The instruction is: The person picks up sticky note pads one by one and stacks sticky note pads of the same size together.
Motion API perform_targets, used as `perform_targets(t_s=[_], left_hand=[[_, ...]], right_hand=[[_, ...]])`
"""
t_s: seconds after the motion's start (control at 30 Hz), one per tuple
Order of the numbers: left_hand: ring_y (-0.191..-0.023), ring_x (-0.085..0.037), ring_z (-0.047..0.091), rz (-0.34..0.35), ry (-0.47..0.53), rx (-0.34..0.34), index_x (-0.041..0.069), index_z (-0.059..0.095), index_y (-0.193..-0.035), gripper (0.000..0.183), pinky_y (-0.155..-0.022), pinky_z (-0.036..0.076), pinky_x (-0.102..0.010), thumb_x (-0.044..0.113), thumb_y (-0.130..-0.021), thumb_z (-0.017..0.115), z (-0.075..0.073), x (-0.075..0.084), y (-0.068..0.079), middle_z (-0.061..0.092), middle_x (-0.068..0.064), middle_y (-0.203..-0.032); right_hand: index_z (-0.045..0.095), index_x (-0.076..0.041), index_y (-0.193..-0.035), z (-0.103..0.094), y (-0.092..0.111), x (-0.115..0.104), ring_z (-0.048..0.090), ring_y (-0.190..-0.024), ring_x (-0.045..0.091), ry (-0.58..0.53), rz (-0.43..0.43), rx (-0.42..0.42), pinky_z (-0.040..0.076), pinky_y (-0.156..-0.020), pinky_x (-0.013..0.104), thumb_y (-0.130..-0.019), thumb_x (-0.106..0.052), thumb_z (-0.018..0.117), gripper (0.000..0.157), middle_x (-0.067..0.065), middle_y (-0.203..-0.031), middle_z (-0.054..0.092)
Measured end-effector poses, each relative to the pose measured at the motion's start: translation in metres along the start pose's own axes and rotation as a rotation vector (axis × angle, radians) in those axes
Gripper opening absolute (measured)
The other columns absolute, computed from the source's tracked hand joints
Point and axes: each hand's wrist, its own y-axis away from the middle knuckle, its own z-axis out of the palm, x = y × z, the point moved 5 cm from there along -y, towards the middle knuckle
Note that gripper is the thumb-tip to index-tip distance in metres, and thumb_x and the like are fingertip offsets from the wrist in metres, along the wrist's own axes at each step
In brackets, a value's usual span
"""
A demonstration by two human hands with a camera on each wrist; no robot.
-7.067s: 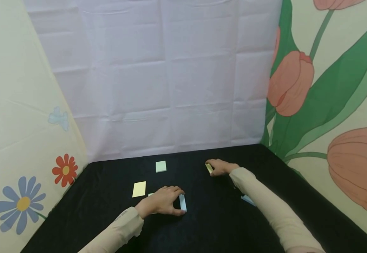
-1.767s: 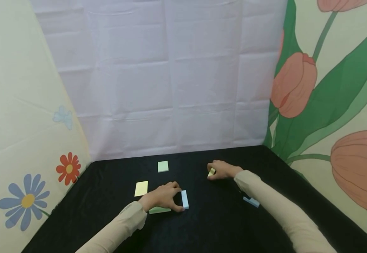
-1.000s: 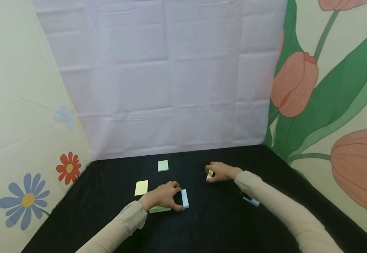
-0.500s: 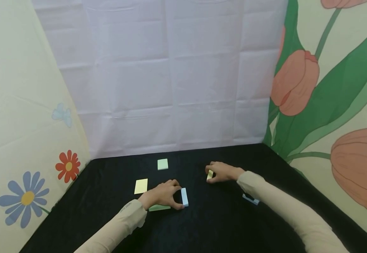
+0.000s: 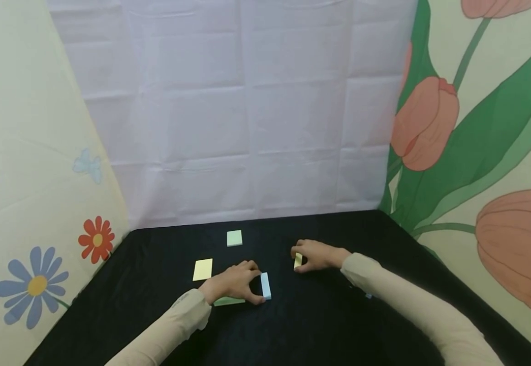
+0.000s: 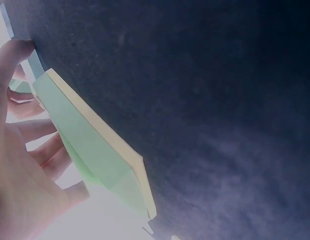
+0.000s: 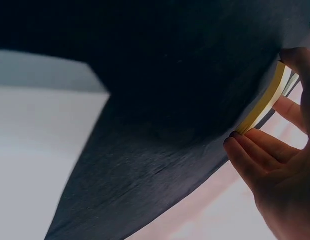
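In the head view my left hand [image 5: 234, 282] pinches a narrow blue sticky-note pad [image 5: 266, 286] by its two ends, thumb near and fingers far, on the black cloth. Under that wrist, a green sticky-note pad [image 5: 229, 301] is partly hidden; the left wrist view shows this green pad [image 6: 95, 127] large, with a pale yellow edge. Farther back and to the right, my right hand [image 5: 319, 253] holds a small yellow sticky-note pad [image 5: 298, 260] between thumb and fingertips. The right wrist view shows the yellow pad [image 7: 264, 99] spanning from thumb to fingers, close over the cloth.
A yellow pad [image 5: 202, 270] lies left of my left hand, and a mint-green pad [image 5: 235, 238] farther back. Another blue pad [image 5: 368, 295] peeks out from beneath the right sleeve. A white cloth [image 5: 247, 127] hangs behind the black-covered table [image 5: 311, 330].
My right hand has shifted a little left and nearer with the yellow pad, which has turned since the earliest frame. The right forearm now covers most of the right blue pad. The left hand stays put.
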Motion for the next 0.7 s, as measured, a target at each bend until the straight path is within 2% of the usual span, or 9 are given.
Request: perform_targets(t_s=[0.43, 0.7], left_hand=[[-0.106, -0.016, 0.048, -0.003, -0.01, 0.003, 0.009, 0.06, -0.136, 0.076, -0.089, 0.047, -0.035, 0.062, -0.081, 0.07, 0.004, -0.002, -0.003, 0.051, -0.003, -0.131], [-0.108, -0.017, 0.049, -0.005, -0.02, 0.004, 0.009, 0.059, -0.136, 0.076, -0.09, 0.047, -0.035, 0.062, -0.082, 0.069, 0.002, -0.002, -0.003, 0.05, -0.004, -0.131]], right_hand=[[0.066, -0.017, -0.108, 0.0, -0.005, -0.009, 0.052, -0.086, 0.012, 0.04, -0.01, -0.022, 0.046, -0.075, 0.032, -0.09, -0.038, 0.072, 0.028, -0.001, -0.104, 0.057], [0.066, -0.017, -0.11, -0.001, -0.004, -0.015, 0.053, -0.089, 0.012, 0.027, -0.022, -0.026, 0.047, -0.076, 0.033, -0.09, -0.04, 0.071, 0.031, 0.0, -0.107, 0.058]])
